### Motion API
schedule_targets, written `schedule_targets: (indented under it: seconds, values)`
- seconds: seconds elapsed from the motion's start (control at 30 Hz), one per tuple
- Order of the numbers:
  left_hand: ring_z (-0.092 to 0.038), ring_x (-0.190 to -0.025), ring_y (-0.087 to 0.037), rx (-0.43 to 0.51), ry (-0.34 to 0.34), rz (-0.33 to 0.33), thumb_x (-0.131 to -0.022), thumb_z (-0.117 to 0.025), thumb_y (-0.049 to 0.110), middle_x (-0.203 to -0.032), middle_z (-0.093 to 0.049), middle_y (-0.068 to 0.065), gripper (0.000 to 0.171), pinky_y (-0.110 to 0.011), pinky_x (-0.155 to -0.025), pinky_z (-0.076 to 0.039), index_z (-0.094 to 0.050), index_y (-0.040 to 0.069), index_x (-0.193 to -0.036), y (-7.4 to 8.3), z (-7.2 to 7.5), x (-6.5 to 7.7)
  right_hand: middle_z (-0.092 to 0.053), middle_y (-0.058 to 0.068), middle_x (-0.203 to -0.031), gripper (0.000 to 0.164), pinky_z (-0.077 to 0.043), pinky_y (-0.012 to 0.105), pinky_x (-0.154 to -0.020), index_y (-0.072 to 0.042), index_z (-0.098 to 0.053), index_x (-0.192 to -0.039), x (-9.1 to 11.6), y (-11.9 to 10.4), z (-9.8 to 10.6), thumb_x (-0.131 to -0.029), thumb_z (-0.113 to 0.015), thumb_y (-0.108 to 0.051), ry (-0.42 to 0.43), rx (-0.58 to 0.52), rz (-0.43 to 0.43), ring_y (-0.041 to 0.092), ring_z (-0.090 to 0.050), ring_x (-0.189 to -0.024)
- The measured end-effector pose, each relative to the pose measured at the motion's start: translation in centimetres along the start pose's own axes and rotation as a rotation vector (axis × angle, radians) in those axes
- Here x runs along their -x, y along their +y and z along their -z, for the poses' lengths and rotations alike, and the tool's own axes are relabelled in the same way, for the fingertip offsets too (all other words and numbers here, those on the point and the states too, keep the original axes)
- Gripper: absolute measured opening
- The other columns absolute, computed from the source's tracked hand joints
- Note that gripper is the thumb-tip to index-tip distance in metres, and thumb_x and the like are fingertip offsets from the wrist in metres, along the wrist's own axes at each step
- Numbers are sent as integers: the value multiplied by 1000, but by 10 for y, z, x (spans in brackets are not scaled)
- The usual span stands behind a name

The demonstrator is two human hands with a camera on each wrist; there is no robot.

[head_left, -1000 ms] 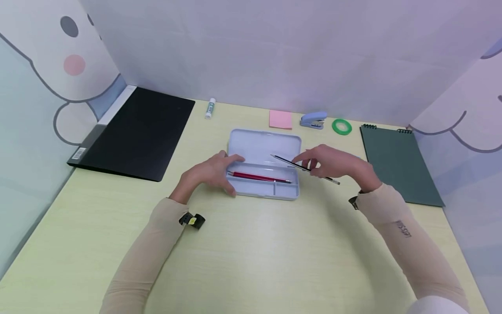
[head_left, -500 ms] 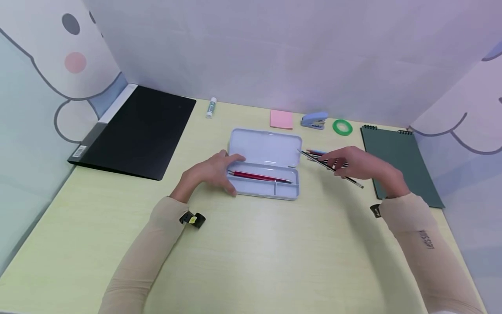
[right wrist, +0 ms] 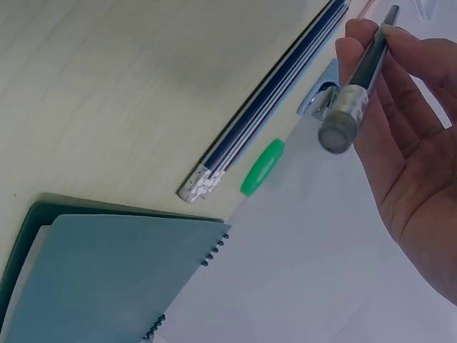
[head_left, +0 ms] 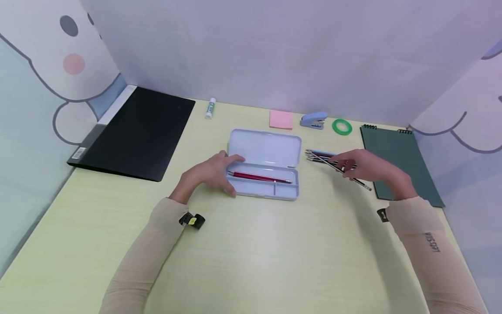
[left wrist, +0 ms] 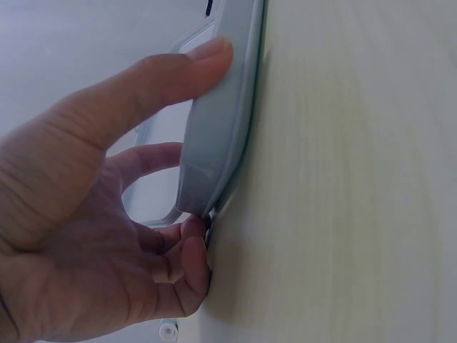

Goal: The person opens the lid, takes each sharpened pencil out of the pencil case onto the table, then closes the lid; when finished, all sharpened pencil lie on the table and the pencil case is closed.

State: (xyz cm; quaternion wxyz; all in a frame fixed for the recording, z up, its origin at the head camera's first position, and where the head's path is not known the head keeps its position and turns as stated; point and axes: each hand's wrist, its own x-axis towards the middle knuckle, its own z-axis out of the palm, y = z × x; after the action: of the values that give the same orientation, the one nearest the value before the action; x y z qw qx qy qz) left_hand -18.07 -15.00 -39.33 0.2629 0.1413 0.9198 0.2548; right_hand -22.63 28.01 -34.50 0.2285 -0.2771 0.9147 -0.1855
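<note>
My left hand grips the left end of an open light-blue pencil case. In the left wrist view its thumb lies on the case's front wall, while the other fingers reach round the end. Red pencils lie in the long back compartment, and the front compartments hold nothing visible. To the right of the case, my right hand pinches a black striped pencil between thumb and fingers, its eraser end pointing toward the wrist camera. Beneath that hand, several striped pencils lie side by side on the table.
A dark green spiral notebook lies at the right. Along the back wall stand a glue stick, pink sticky notes, a blue stapler and green tape. A large black flat board lies at the left.
My right hand has moved right with the striped pencil, from over the case to above the loose pencils, which now show more. The left hand has stayed on the case.
</note>
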Motion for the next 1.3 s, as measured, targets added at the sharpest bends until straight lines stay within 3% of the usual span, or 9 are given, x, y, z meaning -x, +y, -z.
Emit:
schedule_targets:
  seconds: [0.23,0.47,0.93,1.3]
  values:
    - [-48,-115,-28,-2,2,-2,-68,-91,33,-128,-43,-14,100,-42,-89,-46,-37,31,-153,-1,-2,-1,-68,12,-109,46,-49,30,-67,-5,-63,-132,-11,13,-9,-87,-60,6,-42,26,-34,17,-62,-86]
    - [-48,-114,-28,-4,3,-2,-68,-91,33,-128,-43,-14,101,-42,-89,-46,-37,30,-153,0,-2,-1,-70,12,-109,43,-51,35,-73,-2,-66,-127,-16,16,-13,-86,-60,7,-26,56,-34,21,-63,-92]
    - [-48,-116,-28,-10,1,3,-68,-91,33,-129,-43,-14,101,-43,-90,-47,-36,31,-153,-1,-1,-1,-66,6,-91,44,-37,35,-65,-3,-71,-119,-14,21,-15,-83,-51,13,40,130,-45,18,-46,-72]
    - [-47,-116,-29,-12,-1,5,-69,-91,33,-129,-43,-14,100,-43,-89,-47,-36,31,-153,0,0,0,-71,14,-101,36,-53,48,-80,1,-68,-121,-15,24,-17,-86,-62,8,100,172,-75,27,-65,-90]
